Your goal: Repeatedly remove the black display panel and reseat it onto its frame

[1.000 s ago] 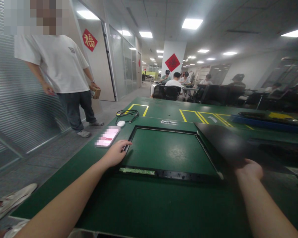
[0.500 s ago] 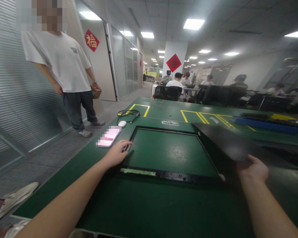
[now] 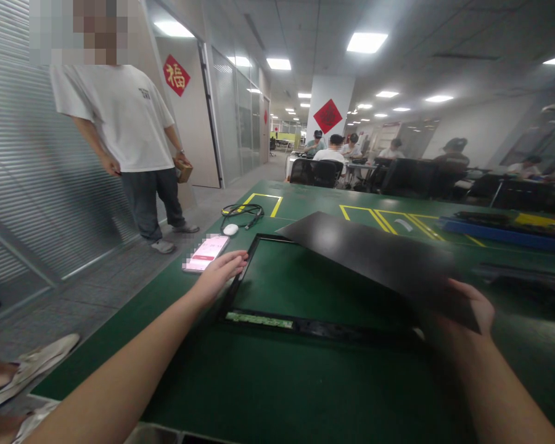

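Note:
My right hand [image 3: 480, 308] grips a thin, flat black panel [image 3: 370, 250] by its near right edge. The panel is tilted above the right part of a black rectangular frame [image 3: 328, 328], hiding that side and much of the far edge. A green circuit strip [image 3: 259, 319] shows on the frame's near bar. At the frame's left side rests my left hand [image 3: 219, 274], its fingers stretched out against the edge and holding nothing. Where its thumb lies is hard to see.
Left of the frame lie a phone [image 3: 208, 251], a white rounded object [image 3: 231, 229] and a coiled black cable [image 3: 243, 213]. A blue tray [image 3: 494, 234] with dark items stands at the right. A person in a white shirt [image 3: 124, 117] stands at the left; others sit further back.
The black panel has swung left in my right hand, from beside the frame to over its right part. My left hand stays at the frame's left side, its fingers straighter.

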The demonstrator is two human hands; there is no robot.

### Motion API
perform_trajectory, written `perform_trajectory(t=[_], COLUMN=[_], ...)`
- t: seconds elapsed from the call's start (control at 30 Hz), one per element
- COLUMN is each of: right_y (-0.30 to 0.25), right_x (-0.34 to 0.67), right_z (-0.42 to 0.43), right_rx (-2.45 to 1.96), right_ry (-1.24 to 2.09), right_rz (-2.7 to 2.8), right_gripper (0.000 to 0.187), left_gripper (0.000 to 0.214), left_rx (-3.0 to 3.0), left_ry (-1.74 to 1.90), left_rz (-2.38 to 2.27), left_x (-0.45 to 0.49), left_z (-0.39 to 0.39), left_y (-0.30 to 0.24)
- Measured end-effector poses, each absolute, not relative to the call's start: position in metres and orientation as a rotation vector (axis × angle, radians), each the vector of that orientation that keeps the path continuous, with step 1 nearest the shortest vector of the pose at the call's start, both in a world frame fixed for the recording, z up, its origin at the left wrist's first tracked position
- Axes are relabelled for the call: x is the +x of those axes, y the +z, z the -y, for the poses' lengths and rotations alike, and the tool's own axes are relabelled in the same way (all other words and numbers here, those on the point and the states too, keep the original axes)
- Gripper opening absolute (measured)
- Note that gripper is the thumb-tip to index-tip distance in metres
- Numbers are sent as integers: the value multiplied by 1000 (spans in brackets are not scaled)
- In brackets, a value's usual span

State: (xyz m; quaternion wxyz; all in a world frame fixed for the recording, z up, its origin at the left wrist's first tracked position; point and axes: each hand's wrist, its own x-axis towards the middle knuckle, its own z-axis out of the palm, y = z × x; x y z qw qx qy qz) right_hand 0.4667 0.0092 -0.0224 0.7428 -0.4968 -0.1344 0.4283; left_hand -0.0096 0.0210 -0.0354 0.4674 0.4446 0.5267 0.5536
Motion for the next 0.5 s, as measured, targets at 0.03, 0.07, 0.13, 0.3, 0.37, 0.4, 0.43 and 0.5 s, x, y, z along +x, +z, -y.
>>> perform_trajectory(t=[0.03,0.07,0.13,0.3,0.37,0.4,0.43,0.5], right_y=[-21,-21,-21,-27,-27,-26,-25,-24], right_x=[466,466,467,467,464,461,459,454], right_z=[-9,-8,-8,-7,-6,-6,-6,-6], right_rx=[-1090,-1106,-1141,-1186,-1240,-1269,-1299,-1370], right_ry=[979,1000,1001,950,991,1043,1121,1310], right_rz=[261,237,218,326,360,373,396,474], right_gripper=[13,12,11,19,19,17,15,12], left_gripper=[26,23,23,35,44,47,48,49], left_rx=[1002,928,834,829,832,825,816,795], left_ry=[1366,1363,1334,1266,1302,1334,1374,1454], left_rz=[-1227,-1170,-1081,-995,-1011,-1016,-1015,-1011], left_x=[-9,-8,-7,-7,-8,-9,-10,-13], left_z=[-20,-20,-17,-6,-5,-6,-7,-11], left_y=[-34,-32,-27,-14,-12,-13,-13,-16])
